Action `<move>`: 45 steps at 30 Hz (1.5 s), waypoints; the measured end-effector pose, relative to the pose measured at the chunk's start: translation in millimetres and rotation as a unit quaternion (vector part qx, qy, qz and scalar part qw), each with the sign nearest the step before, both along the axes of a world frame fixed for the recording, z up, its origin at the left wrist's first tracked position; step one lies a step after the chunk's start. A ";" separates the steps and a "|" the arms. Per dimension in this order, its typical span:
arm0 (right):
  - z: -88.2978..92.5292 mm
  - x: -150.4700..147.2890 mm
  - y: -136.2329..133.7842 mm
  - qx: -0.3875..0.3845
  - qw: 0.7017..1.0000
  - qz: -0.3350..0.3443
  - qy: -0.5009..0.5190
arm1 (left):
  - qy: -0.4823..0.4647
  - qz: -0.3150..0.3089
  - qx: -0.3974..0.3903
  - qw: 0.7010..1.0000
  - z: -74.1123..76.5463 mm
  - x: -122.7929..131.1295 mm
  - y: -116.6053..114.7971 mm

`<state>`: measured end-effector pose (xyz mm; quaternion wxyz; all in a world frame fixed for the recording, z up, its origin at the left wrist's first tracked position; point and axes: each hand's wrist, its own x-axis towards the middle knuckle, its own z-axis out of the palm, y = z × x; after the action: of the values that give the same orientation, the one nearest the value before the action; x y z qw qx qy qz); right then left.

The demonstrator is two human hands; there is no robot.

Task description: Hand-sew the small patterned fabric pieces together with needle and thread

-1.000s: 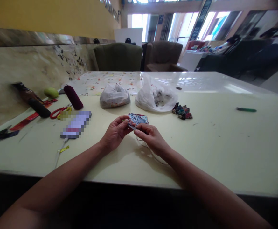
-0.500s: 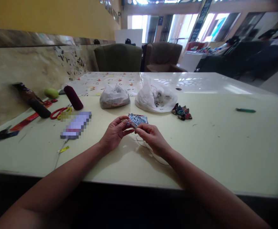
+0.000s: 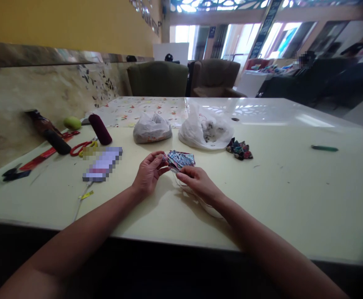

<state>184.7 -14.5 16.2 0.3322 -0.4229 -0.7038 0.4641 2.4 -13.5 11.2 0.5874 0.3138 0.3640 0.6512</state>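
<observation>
My left hand [image 3: 146, 174] pinches the left end of a small piece of blue, white and red patterned fabric [image 3: 182, 159] between thumb and fingers, just above the table. Close by on the right, my right hand [image 3: 200, 183] has thumb and forefinger pressed together at the fabric's lower edge. What sits in that pinch is too small to make out. A loose thread [image 3: 211, 209] hangs in a curve below the fabric and passes under my right wrist. Beyond my right hand lies a bunch of dark patterned cloth pieces [image 3: 240, 148].
Behind the fabric are a tied plastic bag [image 3: 152, 129] and an open bag [image 3: 189, 135] with white stuffing [image 3: 212, 132]. To the left lie a phone [image 3: 103, 164], scissors [image 3: 81, 148], a maroon thread cone [image 3: 100, 129] and a green fruit [image 3: 72, 123]. A green pen [image 3: 324, 148] rests at right.
My right hand has shifted slightly away from my left, down along the fabric's edge. The view has tilted a little, so everything sits slightly lower and farther right.
</observation>
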 end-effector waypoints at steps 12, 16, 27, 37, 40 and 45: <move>8.8 -1.9 -6.6 -0.057 0.996 0.026 0.065 | 0.038 0.000 0.008 0.999 -0.1 2.4 -3.4; 7.7 -2.3 -6.6 -0.045 0.997 0.024 0.063 | 0.029 -0.009 0.010 0.999 1.1 3.9 -5.5; 0.5 -2.1 -2.0 0.064 0.997 -0.003 0.031 | 0.003 -0.046 0.014 0.999 -2.0 7.5 -8.4; 2.6 -2.3 -2.5 0.101 0.995 -0.010 -0.005 | -0.003 -0.067 0.012 0.998 -3.4 9.4 -10.0; 2.5 -1.9 -2.2 0.100 0.995 -0.010 -0.003 | -0.006 -0.070 0.016 0.997 -3.5 9.2 -9.7; 1.9 -1.5 -3.2 0.090 0.996 -0.020 0.014 | -0.016 -0.077 0.016 0.997 -2.9 9.5 -9.8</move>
<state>183.2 -17.7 18.0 0.3875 -0.3990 -0.7294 0.3982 11.9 -23.3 8.3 0.6361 0.3399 0.3188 0.6150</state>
